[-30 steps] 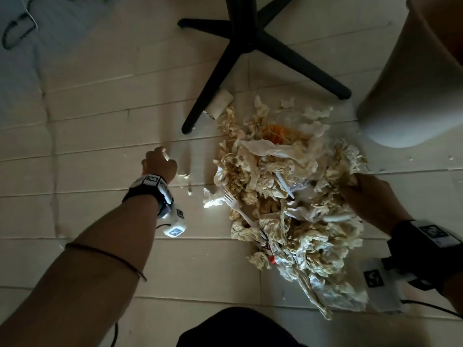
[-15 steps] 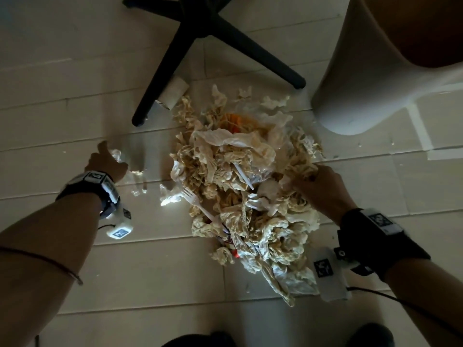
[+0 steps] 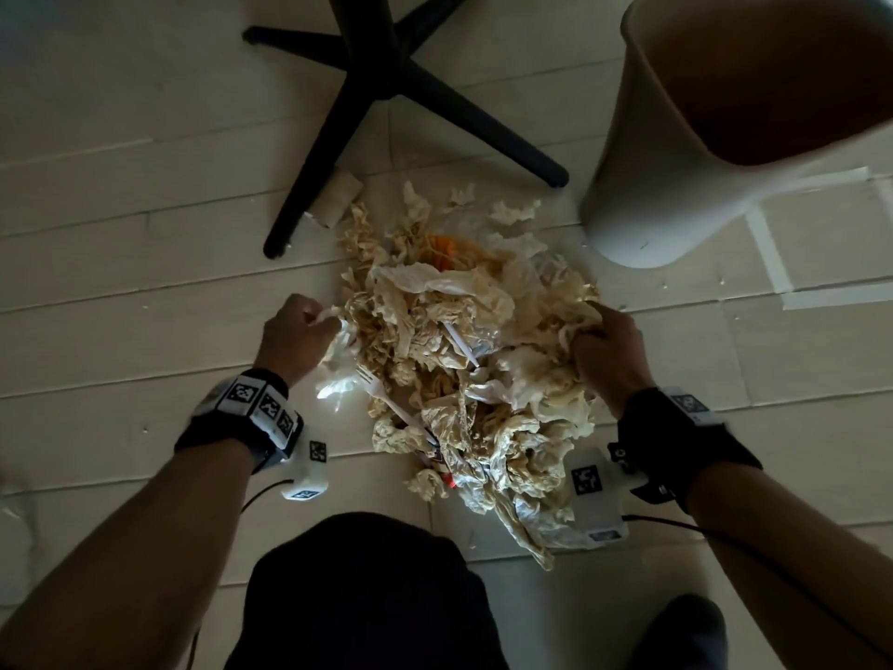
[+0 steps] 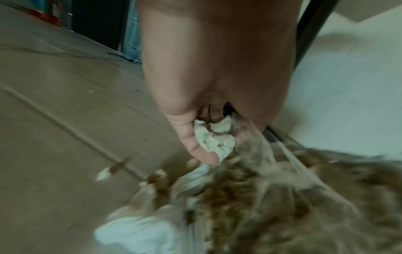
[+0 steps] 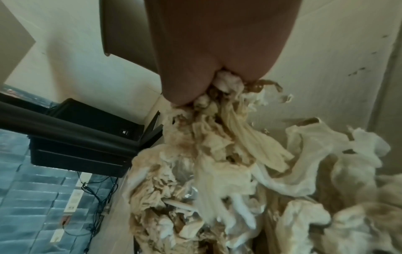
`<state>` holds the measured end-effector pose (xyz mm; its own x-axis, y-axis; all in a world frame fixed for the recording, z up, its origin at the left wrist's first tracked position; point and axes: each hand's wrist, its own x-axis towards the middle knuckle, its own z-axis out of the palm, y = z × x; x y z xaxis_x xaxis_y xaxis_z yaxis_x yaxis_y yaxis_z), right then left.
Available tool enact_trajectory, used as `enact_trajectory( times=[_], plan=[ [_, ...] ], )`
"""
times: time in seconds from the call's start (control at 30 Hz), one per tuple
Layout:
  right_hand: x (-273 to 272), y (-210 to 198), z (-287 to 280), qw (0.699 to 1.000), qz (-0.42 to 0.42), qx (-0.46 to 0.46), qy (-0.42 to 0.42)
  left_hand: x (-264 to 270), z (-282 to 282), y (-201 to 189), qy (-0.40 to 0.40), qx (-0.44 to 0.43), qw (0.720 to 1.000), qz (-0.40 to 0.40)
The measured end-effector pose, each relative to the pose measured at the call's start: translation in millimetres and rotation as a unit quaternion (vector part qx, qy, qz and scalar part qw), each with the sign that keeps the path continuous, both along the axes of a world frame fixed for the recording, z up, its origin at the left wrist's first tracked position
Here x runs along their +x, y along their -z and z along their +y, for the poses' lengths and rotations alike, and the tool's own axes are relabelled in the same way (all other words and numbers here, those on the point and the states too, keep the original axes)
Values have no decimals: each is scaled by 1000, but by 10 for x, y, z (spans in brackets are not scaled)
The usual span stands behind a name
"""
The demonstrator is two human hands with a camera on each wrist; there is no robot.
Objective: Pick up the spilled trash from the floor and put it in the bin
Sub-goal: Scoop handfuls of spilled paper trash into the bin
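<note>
Head view: heap of crumpled beige paper trash (image 3: 464, 374) on pale plank floor (image 3: 121, 282), near-left of tilted white plastic bin (image 3: 676, 152). Left hand (image 3: 295, 338) pinches trash at heap's left edge; right hand (image 3: 611, 355) grips its right edge. Left wrist view: fingers curled round white tissue wad (image 4: 215, 139). Right wrist view: right hand clenched on paper strips (image 5: 226, 106).

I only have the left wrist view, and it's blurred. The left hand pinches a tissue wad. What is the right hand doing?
Observer: The right hand grips a bunch of tissue at the pile's right edge.
Operator: Is the bin close?
Observer: Yes, the bin stands just past the pile, on the right.
Operator: Anything hard in there?
Observer: A white plastic fork lies near the left hand, outside its grip.
</note>
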<state>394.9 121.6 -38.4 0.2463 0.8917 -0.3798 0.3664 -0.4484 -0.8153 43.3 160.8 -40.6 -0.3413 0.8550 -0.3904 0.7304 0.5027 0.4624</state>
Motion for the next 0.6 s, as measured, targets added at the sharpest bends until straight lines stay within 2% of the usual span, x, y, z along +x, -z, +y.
enact_trajectory(
  times=[0.1,0.2,0.27,0.37,0.43,0.53,0.6],
  plan=[
    [-72,-135,59,997,57,-30,52,352,50,-448,30,22,994,-98],
    [-125,-267,135,990,112,-53,63,708,135,-822,147,0,980,-132],
    [-149,-368,186,988,135,-68,41,936,197,-1066,238,-59,959,-144],
    [-198,-542,251,989,133,-57,4,1278,298,-1437,386,-145,905,-102],
    [-226,-620,301,989,143,-42,20,1483,377,-1634,441,-144,884,-54],
    [-246,-751,336,974,216,-33,55,1750,418,-1792,417,-82,904,-47],
    [-240,-879,336,943,324,-57,42,1924,378,-1808,391,-29,918,-58]
  ],
)
